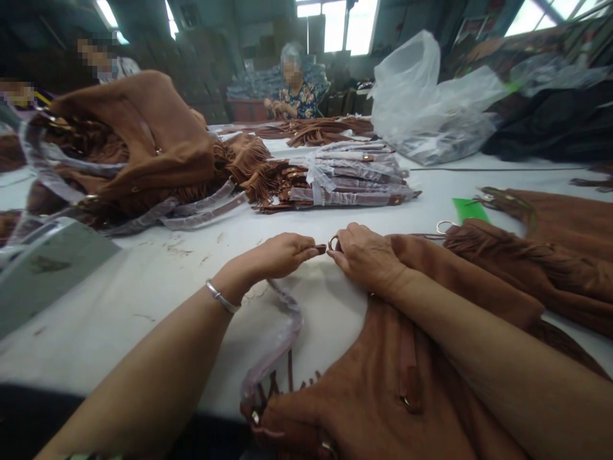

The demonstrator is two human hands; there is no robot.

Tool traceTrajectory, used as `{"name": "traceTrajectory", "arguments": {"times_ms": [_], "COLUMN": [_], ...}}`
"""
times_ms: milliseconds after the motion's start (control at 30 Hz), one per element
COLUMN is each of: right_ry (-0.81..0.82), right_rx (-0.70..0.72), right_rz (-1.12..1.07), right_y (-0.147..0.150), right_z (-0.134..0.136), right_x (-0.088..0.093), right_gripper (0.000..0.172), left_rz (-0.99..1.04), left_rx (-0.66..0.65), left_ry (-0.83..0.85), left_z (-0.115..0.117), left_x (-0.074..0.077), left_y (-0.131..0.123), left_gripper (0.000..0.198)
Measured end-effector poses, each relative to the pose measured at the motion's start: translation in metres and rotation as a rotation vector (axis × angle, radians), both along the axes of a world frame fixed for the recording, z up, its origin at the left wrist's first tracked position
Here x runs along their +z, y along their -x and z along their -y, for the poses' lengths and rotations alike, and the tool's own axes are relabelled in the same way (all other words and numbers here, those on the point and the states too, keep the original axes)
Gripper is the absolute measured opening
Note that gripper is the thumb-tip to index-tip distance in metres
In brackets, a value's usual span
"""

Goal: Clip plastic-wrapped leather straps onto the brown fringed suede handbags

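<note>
A brown suede bag (354, 383) lies in front of me at the right. My left hand (287, 252), with a silver bangle at its wrist, pinches the brown tip of a strap (294, 326) wrapped in clear plastic. The strap's other end joins the bag near the front edge. My right hand (361, 255) is closed round the bag's edge by a metal ring (332, 243). The strap tip and the ring are almost touching; I cannot tell whether they meet. My right forearm hides part of the bag.
Another brown bag (167, 134) stands at the left behind a grey box (48, 275). Bundled wrapped straps (349, 179) lie mid-table. White plastic bags (426, 108) and brown bag pieces (522, 262) are at the right. A person (301, 89) sits across the table.
</note>
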State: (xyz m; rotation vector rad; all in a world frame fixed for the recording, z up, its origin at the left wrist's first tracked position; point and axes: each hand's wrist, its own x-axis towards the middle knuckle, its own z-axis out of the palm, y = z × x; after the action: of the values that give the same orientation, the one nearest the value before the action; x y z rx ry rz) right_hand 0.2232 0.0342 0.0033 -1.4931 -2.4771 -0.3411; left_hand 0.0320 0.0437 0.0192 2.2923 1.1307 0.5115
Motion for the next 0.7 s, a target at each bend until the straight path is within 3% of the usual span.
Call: {"name": "traceTrajectory", "arguments": {"times_ms": [233, 700], "right_ry": [-0.052, -0.002], "right_rx": [0.02, -0.026], "right_rz": [-0.033, -0.075], "right_y": [0.002, 0.006], "right_z": [0.002, 0.001], "right_x": [-0.005, -0.005], "right_gripper": [0.023, 0.023], "left_rz": [-0.289, -0.549], "left_rx": [0.117, 0.032], "left_ry": [-0.119, -0.114], "left_z": [0.001, 0.006], "left_x": [0.0, 0.005], "left_y": [-0.008, -0.01], "left_gripper": [0.032, 0.041]}}
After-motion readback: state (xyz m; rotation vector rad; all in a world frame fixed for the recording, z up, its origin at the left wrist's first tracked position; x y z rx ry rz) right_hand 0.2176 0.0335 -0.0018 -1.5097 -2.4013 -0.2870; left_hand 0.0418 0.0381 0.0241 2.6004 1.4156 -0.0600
